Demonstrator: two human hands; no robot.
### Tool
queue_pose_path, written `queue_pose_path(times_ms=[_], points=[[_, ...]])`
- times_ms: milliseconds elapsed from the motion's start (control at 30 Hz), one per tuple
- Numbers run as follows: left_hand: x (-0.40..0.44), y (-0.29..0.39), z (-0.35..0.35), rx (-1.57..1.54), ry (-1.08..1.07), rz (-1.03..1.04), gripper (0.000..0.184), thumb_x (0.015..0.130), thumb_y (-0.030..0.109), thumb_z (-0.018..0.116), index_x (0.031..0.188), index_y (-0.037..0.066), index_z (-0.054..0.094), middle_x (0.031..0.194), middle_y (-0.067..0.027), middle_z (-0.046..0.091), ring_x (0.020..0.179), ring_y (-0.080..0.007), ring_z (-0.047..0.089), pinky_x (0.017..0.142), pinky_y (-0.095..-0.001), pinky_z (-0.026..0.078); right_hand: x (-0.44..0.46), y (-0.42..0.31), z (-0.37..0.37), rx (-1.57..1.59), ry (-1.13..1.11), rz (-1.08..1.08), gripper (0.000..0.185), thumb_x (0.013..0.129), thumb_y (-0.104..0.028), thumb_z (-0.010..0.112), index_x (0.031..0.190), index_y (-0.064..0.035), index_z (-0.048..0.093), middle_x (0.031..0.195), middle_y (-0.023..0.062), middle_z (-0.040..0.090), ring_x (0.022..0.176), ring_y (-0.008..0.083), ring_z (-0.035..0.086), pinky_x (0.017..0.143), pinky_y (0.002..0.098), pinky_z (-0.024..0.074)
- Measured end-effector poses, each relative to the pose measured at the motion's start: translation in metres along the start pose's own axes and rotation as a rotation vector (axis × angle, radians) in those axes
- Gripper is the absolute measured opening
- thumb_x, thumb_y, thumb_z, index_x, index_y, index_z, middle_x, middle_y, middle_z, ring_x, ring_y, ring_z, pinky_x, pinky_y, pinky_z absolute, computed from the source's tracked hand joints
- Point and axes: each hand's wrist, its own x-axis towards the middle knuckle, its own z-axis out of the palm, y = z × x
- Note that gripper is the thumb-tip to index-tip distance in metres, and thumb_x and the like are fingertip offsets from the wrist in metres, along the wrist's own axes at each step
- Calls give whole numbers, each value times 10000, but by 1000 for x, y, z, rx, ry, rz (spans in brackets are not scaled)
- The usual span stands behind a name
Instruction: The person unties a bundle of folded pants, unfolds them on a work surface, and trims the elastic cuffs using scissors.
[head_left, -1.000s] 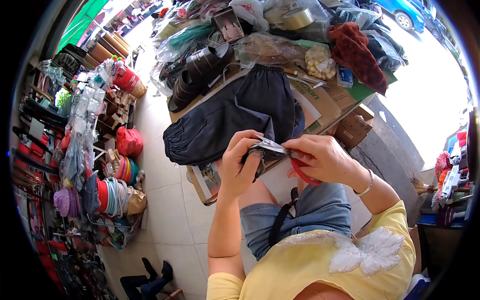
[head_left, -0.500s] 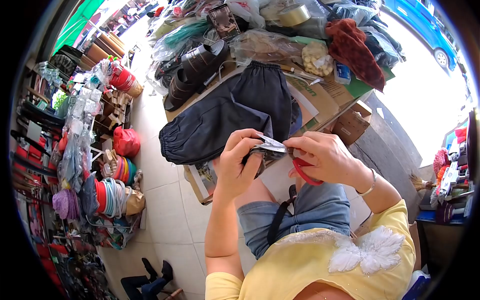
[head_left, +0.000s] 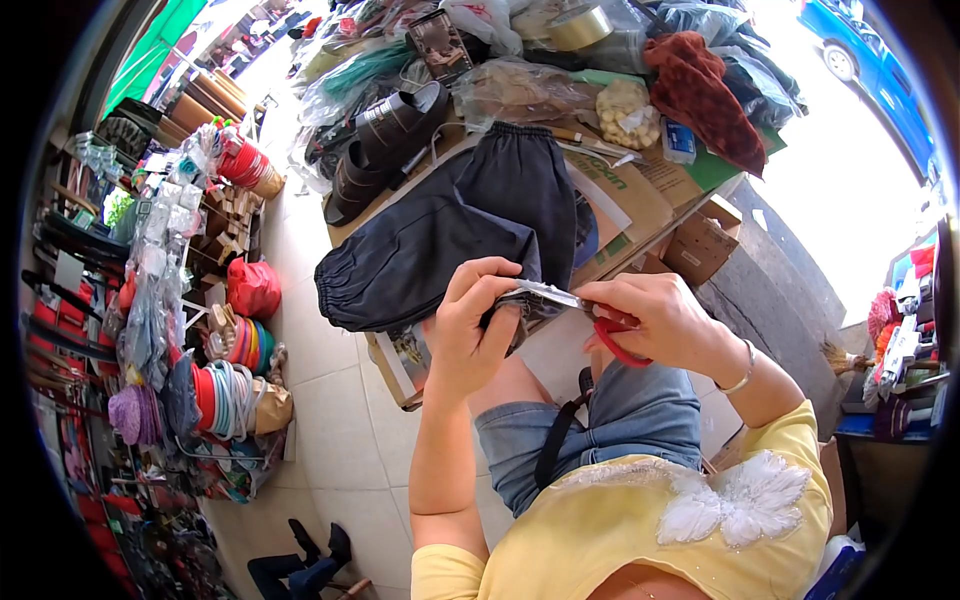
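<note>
My right hand grips red-handled scissors, fingers around the loops. Their blades lie nearly together and point left, toward the fingertips of my left hand. That hand is closed in a pinch on a bunched edge of dark cloth; the fingers partly cover it, and the exact cut spot is too small to make out. Just beyond both hands, a dark navy garment with gathered elastic ends is spread over the table's cardboard. Whether the pinched cloth belongs to this garment I cannot tell.
Dark shoes, a tape roll, a reddish-brown cloth and plastic bags crowd the cardboard-covered table. A cardboard box stands at its right. Shelves of goods line the left; another person's feet show at lower left.
The scissor blades, spread apart before, have come nearly together at the cloth. My right hand has shifted slightly right and down; my left hand holds its pinch. Outside, the blue vehicle appears shifted.
</note>
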Motion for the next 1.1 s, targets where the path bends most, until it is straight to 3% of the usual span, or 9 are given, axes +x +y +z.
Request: queue_pose_path(times_ms=[233, 533, 733, 1000, 1100], points=[[0, -1, 2, 24, 0, 26, 113, 800, 0, 551, 886, -37, 615, 1036, -147, 616, 870, -198, 588, 774, -284, 454, -6, -3, -8, -26, 58, 23, 457, 731, -222, 772, 1139, -109, 599, 849, 68, 636, 750, 256, 641, 645, 351, 510], [-7, -6, 4, 63, -23, 77, 172, 765, -25, 556, 922, -28, 626, 1086, -167, 598, 859, -200, 586, 751, -284, 462, -5, -4, -4, -14, -23, 33, 468, 719, -249, 782, 1133, -119, 608, 828, 63, 642, 720, 260, 641, 618, 347, 508], [-8, -5, 5, 94, 7, 101, 183, 763, -17, 566, 929, -16, 644, 1102, -161, 589, 906, -209, 570, 768, -289, 451, -12, 3, -1, 149, 119, -6, 460, 703, -244, 798, 1097, -91, 616, 786, 63, 646, 682, 263, 636, 600, 351, 503], [-11, -5, 7, 105, 21, 105, 193, 753, -26, 575, 922, 4, 664, 1117, -155, 583, 941, -218, 565, 810, -291, 449, -14, 5, -5, 19, 23, 20, 465, 727, -226, 783, 1130, -101, 589, 890, 95, 619, 810, 290, 621, 699, 383, 497], [-11, -3, 9, 77, 50, 77, 273, 670, -51, 601, 903, 48, 704, 1084, -132, 598, 987, -253, 565, 828, -320, 459, -10, 3, -4, 42, -1, 15, 466, 728, -259, 789, 1127, -112, 596, 871, 90, 626, 787, 282, 626, 675, 378, 496]])
